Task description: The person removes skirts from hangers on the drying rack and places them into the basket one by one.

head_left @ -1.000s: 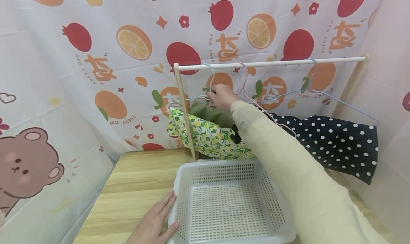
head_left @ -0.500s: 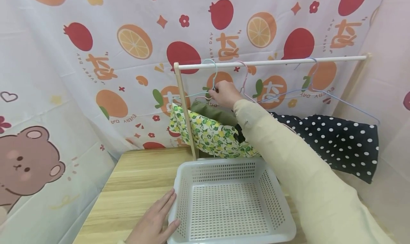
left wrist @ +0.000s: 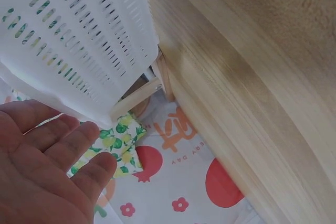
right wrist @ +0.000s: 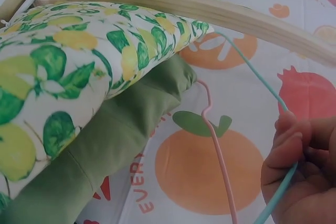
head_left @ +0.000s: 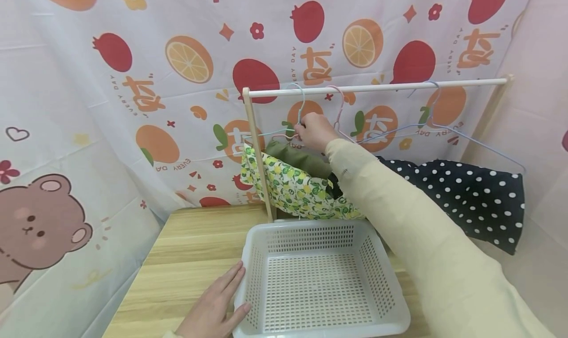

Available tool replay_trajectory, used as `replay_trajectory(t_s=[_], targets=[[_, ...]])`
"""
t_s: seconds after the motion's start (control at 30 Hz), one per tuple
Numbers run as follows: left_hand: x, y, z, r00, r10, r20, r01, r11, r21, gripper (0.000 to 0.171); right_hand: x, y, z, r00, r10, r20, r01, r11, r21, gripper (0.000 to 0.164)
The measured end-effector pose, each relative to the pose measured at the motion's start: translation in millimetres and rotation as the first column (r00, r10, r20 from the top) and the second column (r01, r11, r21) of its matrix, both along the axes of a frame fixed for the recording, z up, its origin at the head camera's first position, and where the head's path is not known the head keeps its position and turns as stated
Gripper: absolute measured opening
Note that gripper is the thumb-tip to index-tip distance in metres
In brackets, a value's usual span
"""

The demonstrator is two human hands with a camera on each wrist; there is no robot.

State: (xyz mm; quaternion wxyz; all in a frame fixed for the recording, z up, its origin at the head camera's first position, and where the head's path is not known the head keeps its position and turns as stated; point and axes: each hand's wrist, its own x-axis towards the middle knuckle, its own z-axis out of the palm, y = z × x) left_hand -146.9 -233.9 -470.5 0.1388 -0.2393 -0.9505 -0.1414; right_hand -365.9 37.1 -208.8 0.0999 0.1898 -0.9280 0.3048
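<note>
Closest in, L hand [head_left: 212, 302] grips nothing: fingers fairly straight, laid against the L side of the white basket [head_left: 310, 224], thumb at its rim. Basket is just R of that hand, w/ slotted walls & a mesh floor. Wood-grain table [head_left: 186, 259] shows under it, also L of & beyond the hand. Cream sleeve [head_left: 408, 239] of the R arm slants over the basket's R side, up to R hand [head_left: 316, 133].

R hand is curled in a pinch on the turquoise hanger [right wrist: 277, 196], below its hook. Hook is at the rod, just above the hand — can't tell if its wt. is on it. Wire from the fingers runs into a corner of the lemon-print cloth [head_left: 293, 187], which hangs below & L of R hand, behind the wooden post [head_left: 261, 170]. Green cloth [head_left: 306, 161] is btwn that & the hand, w/ pink hanger [right wrist: 219, 156] wire coming out its corner; pink hook is over the white rod [head_left: 381, 88], just R of the hand. Well R of it, blue hanger [head_left: 477, 141] hooks on same rod — black polka-dot cloth [head_left: 475, 195] below.

Behind R hand, fruit-print backdrop [head_left: 186, 59]; bear print [head_left: 42, 219] well L of L hand.
</note>
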Motion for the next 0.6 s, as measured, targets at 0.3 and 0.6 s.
replay_trajectory(t_s=[0.3, 0.6], targets=[[-1.6, 0.0, -0.9, 1.0, -0.015, -0.015, 0.015, 1.0, 0.005, 0.072, -2.7, 4.1, -0.9, 0.997, 0.012, 0.077, -0.006, 0.996, -0.084, 0.034], [-2.8, 0.6, 0.3, 1.0, 0.016, 0.005, -0.016, 1.0, -0.017, 0.073, -5.4, 9.8, 0.2, 0.996, 0.024, 0.08, -0.015, 0.994, -0.106, 0.035]])
